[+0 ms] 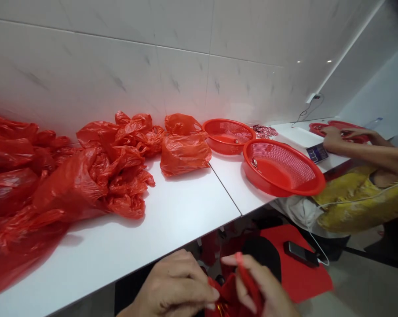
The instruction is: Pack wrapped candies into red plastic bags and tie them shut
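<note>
Low in the view, beyond the table's front edge, my left hand [177, 286] pinches the edge of a red pouch [228, 293] with a touch of gold on it. My right hand [264, 286] is closed on the right side of the same pouch, and a narrow red strip rises between its fingers. The right hand is somewhat blurred. Much of the pouch lies below the frame or behind my fingers.
Stuffed red plastic bags [83, 180] crowd the white table [185, 198] on the left; a smaller red bag [185, 152] stands mid-table. Two red baskets [284, 169] hold a few small packets. A scale [312, 145] and a co-worker's arms [360, 141] are right; a phone-like device [301, 254] rests on a red seat.
</note>
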Available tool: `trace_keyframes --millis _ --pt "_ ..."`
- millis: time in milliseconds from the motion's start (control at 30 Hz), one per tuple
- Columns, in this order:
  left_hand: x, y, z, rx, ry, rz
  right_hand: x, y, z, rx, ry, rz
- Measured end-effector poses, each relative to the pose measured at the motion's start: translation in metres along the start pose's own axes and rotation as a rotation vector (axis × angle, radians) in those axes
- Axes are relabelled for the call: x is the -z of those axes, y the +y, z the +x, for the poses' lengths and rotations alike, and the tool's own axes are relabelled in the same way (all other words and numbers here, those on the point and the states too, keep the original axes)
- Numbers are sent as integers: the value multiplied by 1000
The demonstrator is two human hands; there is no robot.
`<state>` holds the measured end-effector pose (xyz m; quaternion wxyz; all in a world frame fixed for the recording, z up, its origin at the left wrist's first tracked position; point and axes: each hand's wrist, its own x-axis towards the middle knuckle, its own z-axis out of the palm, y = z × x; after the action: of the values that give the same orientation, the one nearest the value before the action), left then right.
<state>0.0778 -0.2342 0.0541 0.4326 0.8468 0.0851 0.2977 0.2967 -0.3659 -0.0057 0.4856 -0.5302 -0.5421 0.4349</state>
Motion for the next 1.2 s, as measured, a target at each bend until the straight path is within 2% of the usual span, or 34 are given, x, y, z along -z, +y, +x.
trace_keyframes --millis 67,133,267,367,433,567,700,767,833,900,933,1000,1100,1200 --pt "-8 0 2 -36 -32 99 -23 5 14 -102 -162 -94" --pt "-14 0 2 -30 -54 148 -40 8 24 -150 -233 -149" --pt "-15 -6 -1 161 -17 105 -52 6 31 -35 -226 -139" --pt "-9 -13 -9 265 -87 48 -52 9 30 100 -191 -83" --pt "-7 -19 -17 279 -115 30 -54 16 27 110 -120 -98" --pt "-12 -33 -31 333 -47 20 -65 36 24 -33 36 -175" --pt "-15 -40 -38 415 18 -23 -73 54 28 -98 81 -12" --pt "-14 -39 -39 423 31 -40 -72 58 32 -179 108 115" --pt "-12 -38 -42 426 22 -101 -67 57 33 -312 46 257" --pt "-14 -37 -44 445 -2 -210 -59 52 32 -380 -72 332" --pt "-17 -38 -45 469 -26 -268 -54 49 31 -371 -114 326" --pt "-24 -42 -46 533 -101 -330 -45 42 29 -261 -154 253" --pt "-38 -53 -45 639 -185 -238 -35 37 28 -51 -204 106" --pt "-48 -67 -47 727 -137 -242 -31 44 31 74 -128 -136"
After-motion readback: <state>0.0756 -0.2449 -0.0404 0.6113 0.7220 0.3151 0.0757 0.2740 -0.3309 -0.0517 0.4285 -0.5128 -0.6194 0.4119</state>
